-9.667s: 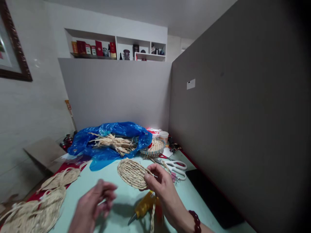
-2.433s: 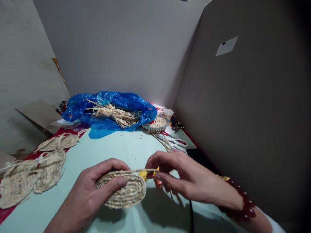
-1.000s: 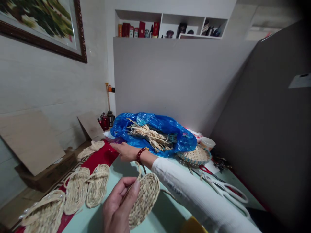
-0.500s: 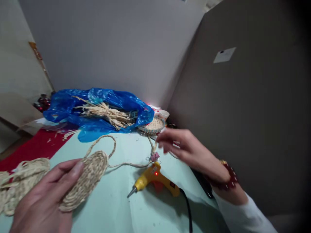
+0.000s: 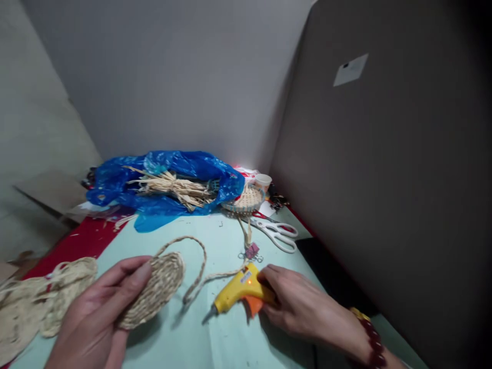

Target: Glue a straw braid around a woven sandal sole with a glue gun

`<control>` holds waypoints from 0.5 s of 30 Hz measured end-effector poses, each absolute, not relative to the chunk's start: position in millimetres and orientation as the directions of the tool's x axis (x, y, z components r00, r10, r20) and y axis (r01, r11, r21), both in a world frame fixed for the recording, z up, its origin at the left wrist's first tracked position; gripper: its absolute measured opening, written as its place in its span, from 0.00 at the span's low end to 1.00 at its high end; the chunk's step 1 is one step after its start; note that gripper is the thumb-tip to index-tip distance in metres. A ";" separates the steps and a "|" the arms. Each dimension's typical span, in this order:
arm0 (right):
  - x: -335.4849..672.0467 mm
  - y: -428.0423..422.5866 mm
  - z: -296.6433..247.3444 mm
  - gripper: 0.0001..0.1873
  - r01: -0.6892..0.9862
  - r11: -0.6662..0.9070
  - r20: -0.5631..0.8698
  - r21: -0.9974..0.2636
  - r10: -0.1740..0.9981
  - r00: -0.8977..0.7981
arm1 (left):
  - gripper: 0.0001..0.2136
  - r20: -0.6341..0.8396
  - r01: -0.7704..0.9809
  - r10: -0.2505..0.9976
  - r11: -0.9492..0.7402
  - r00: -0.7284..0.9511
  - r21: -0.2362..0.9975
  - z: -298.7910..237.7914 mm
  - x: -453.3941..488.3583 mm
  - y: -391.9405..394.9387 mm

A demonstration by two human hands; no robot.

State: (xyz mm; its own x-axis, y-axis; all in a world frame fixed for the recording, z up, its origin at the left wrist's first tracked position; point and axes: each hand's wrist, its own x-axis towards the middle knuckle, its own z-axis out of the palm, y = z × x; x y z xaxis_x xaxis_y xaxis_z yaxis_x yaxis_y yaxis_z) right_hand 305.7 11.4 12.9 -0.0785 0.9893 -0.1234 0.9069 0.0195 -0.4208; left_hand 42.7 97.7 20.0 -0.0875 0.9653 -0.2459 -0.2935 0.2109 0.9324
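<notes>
My left hand [image 5: 111, 307] pinches an oval coil of braided straw [image 5: 157, 289] between thumb and fingers, tilted above the table. From the coil a loose braid [image 5: 202, 253] loops out and runs right to a pink binder clip [image 5: 252, 251]. Pale loose strands stretch beyond the clip. My right hand [image 5: 295, 302] is closed round the handle of a yellow hot glue gun [image 5: 240, 289] with an orange trigger. The gun's metal nozzle points down and left, and its small light glows. Part of the handle is hidden by my fingers.
White-handled scissors [image 5: 279, 233] lie beyond the glue gun. At the back are a blue plastic bag [image 5: 184, 161] with dried straw [image 5: 172, 187], a woven basket [image 5: 246, 200] and a cup [image 5: 263, 180]. Woven straw pieces [image 5: 69, 292] rest at left. A dark panel [image 5: 384, 154] stands at right.
My right hand has come down from near the clip and taken hold of the glue gun. The coil in my left hand has shifted right in view, and its braid hangs in a wider loop.
</notes>
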 end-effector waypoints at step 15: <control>301.2 18.7 62.9 0.18 -0.095 -0.175 -0.147 -0.980 0.958 -0.247 | 0.17 -0.194 -0.080 0.981 0.192 -0.008 0.978 23.4 49.7 84.5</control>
State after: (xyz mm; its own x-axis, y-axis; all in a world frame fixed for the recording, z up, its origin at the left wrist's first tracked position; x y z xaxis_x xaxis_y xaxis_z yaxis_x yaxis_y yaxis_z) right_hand 301.2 18.7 62.9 -0.2469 0.9578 -0.1470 -0.0946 -0.1748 -0.9800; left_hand 49.7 84.5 23.4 -0.0078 0.9810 -0.1936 -0.0802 0.1924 0.9780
